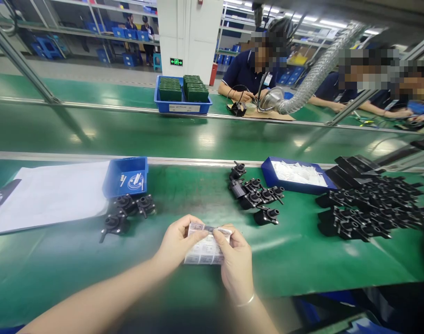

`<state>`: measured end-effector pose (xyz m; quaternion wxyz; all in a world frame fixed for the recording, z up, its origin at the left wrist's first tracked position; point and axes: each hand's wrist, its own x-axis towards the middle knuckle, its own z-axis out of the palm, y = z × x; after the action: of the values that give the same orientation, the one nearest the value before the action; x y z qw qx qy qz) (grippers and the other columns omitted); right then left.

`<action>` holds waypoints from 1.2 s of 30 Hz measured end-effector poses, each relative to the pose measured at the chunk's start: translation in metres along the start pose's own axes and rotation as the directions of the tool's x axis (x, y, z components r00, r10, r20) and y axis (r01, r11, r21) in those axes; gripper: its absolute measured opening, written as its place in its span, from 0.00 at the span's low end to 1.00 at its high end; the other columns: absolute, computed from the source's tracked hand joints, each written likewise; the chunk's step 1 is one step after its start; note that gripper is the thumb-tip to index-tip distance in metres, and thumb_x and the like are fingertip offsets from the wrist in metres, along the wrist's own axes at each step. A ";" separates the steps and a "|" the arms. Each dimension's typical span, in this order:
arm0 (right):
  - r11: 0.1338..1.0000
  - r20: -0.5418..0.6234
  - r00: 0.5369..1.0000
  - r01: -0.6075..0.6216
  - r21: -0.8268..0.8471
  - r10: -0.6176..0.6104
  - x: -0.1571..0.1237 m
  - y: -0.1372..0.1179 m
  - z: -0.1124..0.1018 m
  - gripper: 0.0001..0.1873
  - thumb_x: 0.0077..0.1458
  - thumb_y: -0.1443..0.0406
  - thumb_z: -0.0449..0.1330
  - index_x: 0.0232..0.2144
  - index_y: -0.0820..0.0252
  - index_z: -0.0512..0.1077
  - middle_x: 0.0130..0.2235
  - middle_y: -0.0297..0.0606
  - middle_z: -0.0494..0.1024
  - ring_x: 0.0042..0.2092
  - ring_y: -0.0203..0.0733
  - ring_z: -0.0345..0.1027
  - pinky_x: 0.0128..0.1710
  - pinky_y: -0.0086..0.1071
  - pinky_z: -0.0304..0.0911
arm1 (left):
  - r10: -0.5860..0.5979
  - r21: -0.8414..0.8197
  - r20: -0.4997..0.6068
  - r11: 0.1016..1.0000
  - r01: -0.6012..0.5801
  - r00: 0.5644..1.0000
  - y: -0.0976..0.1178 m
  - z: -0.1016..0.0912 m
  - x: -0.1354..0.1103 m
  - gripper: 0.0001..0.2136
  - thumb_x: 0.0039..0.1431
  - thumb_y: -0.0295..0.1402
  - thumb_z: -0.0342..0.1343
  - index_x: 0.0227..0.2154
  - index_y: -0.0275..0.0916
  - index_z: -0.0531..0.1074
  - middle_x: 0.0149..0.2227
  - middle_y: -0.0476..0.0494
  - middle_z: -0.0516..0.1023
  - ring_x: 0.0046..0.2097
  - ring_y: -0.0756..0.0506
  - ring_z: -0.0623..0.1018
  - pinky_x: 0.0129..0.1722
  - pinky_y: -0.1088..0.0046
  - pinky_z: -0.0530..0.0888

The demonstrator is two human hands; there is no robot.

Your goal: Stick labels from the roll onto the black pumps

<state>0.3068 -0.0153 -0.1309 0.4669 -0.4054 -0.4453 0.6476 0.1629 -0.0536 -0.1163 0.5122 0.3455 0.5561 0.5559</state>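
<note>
Between my two hands is a small sheet of printed labels (205,250), whitish with rows of grey print. My left hand (179,239) pinches its upper left part, thumb on top. On the upper right part, my right hand (237,260) grips it the same way, the thumbs almost meeting at the top edge. The fingers beneath the sheet are hidden. Several black pump-like parts (255,197) sit beyond my right hand, and 3 similar black parts (128,208) lie to the left of my left hand.
A blue bin (140,174) with white small parts stands beside paper sheets (58,190). At right are a blue tray (267,172) of white pieces and many black parts (368,208). Across the bench, a bin of green boards (184,108), a duct (323,69) and co-workers (241,69).
</note>
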 end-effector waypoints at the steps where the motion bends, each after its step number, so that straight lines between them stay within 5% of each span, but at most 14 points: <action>1: 1.000 -0.013 1.000 0.010 0.003 -0.010 0.000 0.000 0.000 0.07 0.52 0.63 0.67 0.29 0.58 0.72 0.31 0.32 0.66 0.33 0.37 0.61 0.32 0.29 0.59 | -0.011 -0.005 0.011 1.000 0.011 1.000 0.000 0.001 -0.001 0.11 0.51 0.39 0.64 0.31 0.36 0.72 0.27 0.51 0.72 0.29 0.51 0.71 0.29 0.77 0.68; 12: 0.997 -0.090 0.995 0.025 -0.078 -0.032 -0.001 0.007 0.000 0.13 0.50 0.59 0.67 0.23 0.60 0.70 0.26 0.31 0.64 0.29 0.37 0.58 0.29 0.29 0.57 | -0.054 -0.080 -0.076 0.996 0.048 0.996 -0.006 0.003 0.002 0.15 0.49 0.43 0.64 0.24 0.34 0.72 0.23 0.50 0.72 0.26 0.51 0.70 0.27 0.76 0.67; 19: 0.999 -0.172 0.985 0.004 -0.033 -0.009 -0.002 0.012 0.008 0.11 0.50 0.59 0.67 0.26 0.60 0.73 0.26 0.31 0.68 0.29 0.37 0.61 0.28 0.29 0.60 | 0.092 0.094 -0.084 0.992 -0.084 0.992 -0.010 0.002 -0.006 0.14 0.57 0.43 0.59 0.29 0.36 0.72 0.27 0.48 0.73 0.30 0.49 0.72 0.31 0.76 0.68; 23: 0.996 -0.088 0.996 0.019 -0.082 -0.026 -0.003 0.006 0.003 0.10 0.52 0.59 0.66 0.31 0.60 0.76 0.30 0.36 0.74 0.33 0.41 0.66 0.33 0.33 0.64 | 0.094 0.128 -0.081 0.988 -0.083 0.992 -0.011 -0.002 -0.006 0.12 0.56 0.42 0.60 0.29 0.37 0.72 0.28 0.48 0.74 0.30 0.49 0.72 0.30 0.76 0.69; 27: 0.994 -0.014 1.000 -0.001 -0.113 0.000 -0.001 -0.005 -0.012 0.19 0.52 0.58 0.66 0.46 0.57 0.74 0.41 0.40 0.77 0.43 0.45 0.70 0.43 0.37 0.67 | 0.072 0.142 -0.083 0.988 -0.059 0.994 -0.010 -0.004 -0.004 0.11 0.55 0.41 0.60 0.29 0.37 0.73 0.29 0.47 0.76 0.31 0.48 0.73 0.30 0.76 0.69; 31: 0.989 -0.079 0.991 0.095 -0.111 -0.104 0.003 -0.019 -0.024 0.15 0.54 0.58 0.64 0.44 0.56 0.72 0.43 0.40 0.75 0.45 0.44 0.69 0.47 0.38 0.66 | 0.152 0.246 -0.063 0.960 -0.132 0.986 -0.009 -0.005 -0.005 0.09 0.56 0.39 0.60 0.29 0.39 0.75 0.31 0.46 0.77 0.33 0.47 0.74 0.32 0.74 0.68; 36: 0.975 0.037 0.986 0.165 -0.147 -0.161 0.007 -0.032 -0.027 0.17 0.53 0.62 0.66 0.44 0.53 0.69 0.39 0.38 0.72 0.38 0.41 0.70 0.43 0.39 0.68 | 0.290 0.378 0.008 0.885 -0.271 0.957 -0.008 -0.006 -0.007 0.07 0.58 0.37 0.58 0.29 0.40 0.76 0.30 0.46 0.77 0.34 0.47 0.74 0.34 0.73 0.68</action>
<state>0.3385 0.0019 -0.1089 0.4812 -0.3930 -0.5301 0.5770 0.1605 -0.0629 -0.1238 0.3373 0.5001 0.6084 0.5158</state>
